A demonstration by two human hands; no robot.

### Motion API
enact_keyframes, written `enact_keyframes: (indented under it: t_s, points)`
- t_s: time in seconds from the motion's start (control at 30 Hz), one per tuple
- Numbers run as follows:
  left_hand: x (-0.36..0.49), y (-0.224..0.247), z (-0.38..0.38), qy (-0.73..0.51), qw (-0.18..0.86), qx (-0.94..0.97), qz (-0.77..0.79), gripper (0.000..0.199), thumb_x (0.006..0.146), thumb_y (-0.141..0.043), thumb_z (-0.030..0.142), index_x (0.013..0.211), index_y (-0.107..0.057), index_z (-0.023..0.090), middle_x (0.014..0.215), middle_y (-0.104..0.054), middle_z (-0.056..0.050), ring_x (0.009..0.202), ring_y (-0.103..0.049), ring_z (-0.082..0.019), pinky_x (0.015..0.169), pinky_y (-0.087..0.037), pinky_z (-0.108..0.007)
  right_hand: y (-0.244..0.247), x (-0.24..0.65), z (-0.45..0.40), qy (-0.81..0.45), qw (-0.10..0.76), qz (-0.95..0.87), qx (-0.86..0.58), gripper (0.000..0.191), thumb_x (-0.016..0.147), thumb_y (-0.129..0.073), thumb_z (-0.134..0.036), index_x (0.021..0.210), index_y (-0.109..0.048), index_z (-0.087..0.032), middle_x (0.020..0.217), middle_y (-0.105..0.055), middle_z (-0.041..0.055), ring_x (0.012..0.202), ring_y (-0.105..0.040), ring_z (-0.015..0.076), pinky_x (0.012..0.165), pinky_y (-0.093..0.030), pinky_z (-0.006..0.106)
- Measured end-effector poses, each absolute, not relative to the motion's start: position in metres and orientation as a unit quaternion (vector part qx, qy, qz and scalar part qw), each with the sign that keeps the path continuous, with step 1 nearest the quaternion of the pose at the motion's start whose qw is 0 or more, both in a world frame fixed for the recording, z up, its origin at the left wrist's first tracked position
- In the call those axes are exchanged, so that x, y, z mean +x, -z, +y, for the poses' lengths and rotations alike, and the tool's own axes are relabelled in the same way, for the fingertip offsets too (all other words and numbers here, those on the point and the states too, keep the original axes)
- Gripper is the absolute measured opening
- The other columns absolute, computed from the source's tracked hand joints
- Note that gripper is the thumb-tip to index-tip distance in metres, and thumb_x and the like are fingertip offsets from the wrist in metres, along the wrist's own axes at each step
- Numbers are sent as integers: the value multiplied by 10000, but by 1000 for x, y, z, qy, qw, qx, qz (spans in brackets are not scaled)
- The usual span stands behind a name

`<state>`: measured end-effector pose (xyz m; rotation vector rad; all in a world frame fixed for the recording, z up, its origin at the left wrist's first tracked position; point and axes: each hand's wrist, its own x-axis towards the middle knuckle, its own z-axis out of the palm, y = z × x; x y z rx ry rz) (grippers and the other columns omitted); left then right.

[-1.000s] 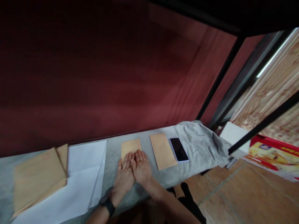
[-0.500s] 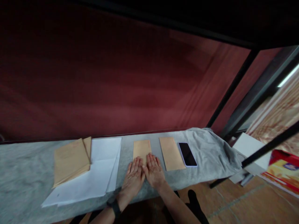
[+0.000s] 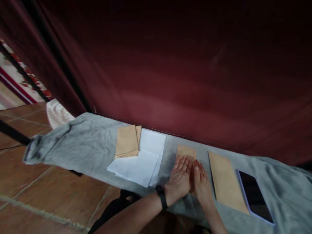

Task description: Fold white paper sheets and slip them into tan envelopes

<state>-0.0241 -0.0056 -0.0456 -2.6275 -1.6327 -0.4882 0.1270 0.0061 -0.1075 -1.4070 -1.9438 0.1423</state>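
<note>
Both hands rest on a small brown paper envelope point(image 3: 186, 150) that lies on the grey cloth; only its far end shows, the rest is covered. My left hand point(image 3: 180, 174) lies flat with fingers stretched over the envelope's left part, a dark band around its wrist. Close beside it, my right hand point(image 3: 201, 180) is flat too, fingers out along the envelope's right side. Neither hand grasps anything. Right of the hands lies another brown envelope point(image 3: 226, 182). To the left, white paper sheets point(image 3: 148, 156) lie partly under a stack of brown envelopes point(image 3: 126, 141).
A phone point(image 3: 255, 196) with a pale purple edge lies beyond the right envelope. The grey cloth point(image 3: 85, 146) covers the narrow surface. A dark red fabric wall point(image 3: 170, 91) stands behind it. Tiled floor point(image 3: 56, 191) and a black bar point(image 3: 14, 133) show at left.
The view has turned to the left, so everything on the cloth appears further right, and the cloth's left end has come into view. Both hands are still flat on the envelope.
</note>
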Motion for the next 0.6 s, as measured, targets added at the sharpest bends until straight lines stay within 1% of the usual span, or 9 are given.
enact_keyframes:
  t_s: [0.07, 0.13, 0.2, 0.27, 0.37, 0.5, 0.6]
  points:
    - [-22, 52, 1, 134, 8, -849, -511, 619, 1033, -300, 341, 1594, -262, 82, 1639, -338, -177, 1538, -280, -280, 1254, -221, -488, 113, 120, 11, -52, 348, -771, -531, 576, 1074, -180, -368, 1514, -461, -124, 1526, -518, 166, 1464, -418, 262, 1190, -379, 539]
    - [-21, 60, 3, 116, 5, -852, -510, 643, 1034, -299, 376, 1595, -250, 66, 1637, -328, -198, 1532, -290, -305, 1242, -239, -496, 120, 116, 13, -46, 337, -777, -530, 580, 1070, -197, -376, 1516, -458, -111, 1523, -518, 182, 1461, -424, 274, 1179, -383, 558]
    - [-22, 64, 5, 111, 8, -852, -511, 631, 1039, -279, 367, 1594, -255, 68, 1642, -320, -193, 1535, -285, -297, 1246, -233, -476, 125, 114, 14, -37, 330, -779, -532, 598, 1065, -191, -392, 1515, -458, -101, 1507, -531, 200, 1448, -440, 287, 1157, -396, 572]
    - [-24, 66, 7, 108, 20, -851, -514, 606, 1040, -252, 318, 1597, -250, 79, 1654, -302, -172, 1544, -263, -269, 1252, -217, -448, 126, 114, 15, -29, 314, -785, -533, 612, 1061, -170, -401, 1519, -455, -111, 1504, -536, 197, 1447, -442, 286, 1147, -402, 561]
    - [-29, 66, 11, 105, 33, -842, -528, 583, 1040, -227, 280, 1585, -281, 80, 1663, -287, -156, 1551, -241, -254, 1252, -212, -435, 119, 114, 13, -23, 282, -785, -551, 636, 1061, -141, -418, 1529, -440, -108, 1533, -508, 183, 1462, -421, 284, 1161, -379, 531]
    - [-32, 64, 14, 115, 31, -835, -538, 577, 1045, -237, 319, 1559, -348, 82, 1642, -337, -168, 1541, -271, -275, 1244, -225, -465, 107, 111, 4, 3, 248, -774, -582, 676, 1063, -128, -459, 1526, -433, -72, 1563, -472, 175, 1470, -403, 290, 1203, -305, 522]
    - [-32, 63, 12, 106, 29, -829, -548, 588, 1047, -257, 353, 1547, -366, 64, 1624, -363, -191, 1532, -294, -286, 1236, -235, -471, 101, 112, -2, 22, 227, -780, -582, 660, 1068, -129, -426, 1534, -420, -59, 1572, -457, 180, 1474, -400, 280, 1212, -282, 504]
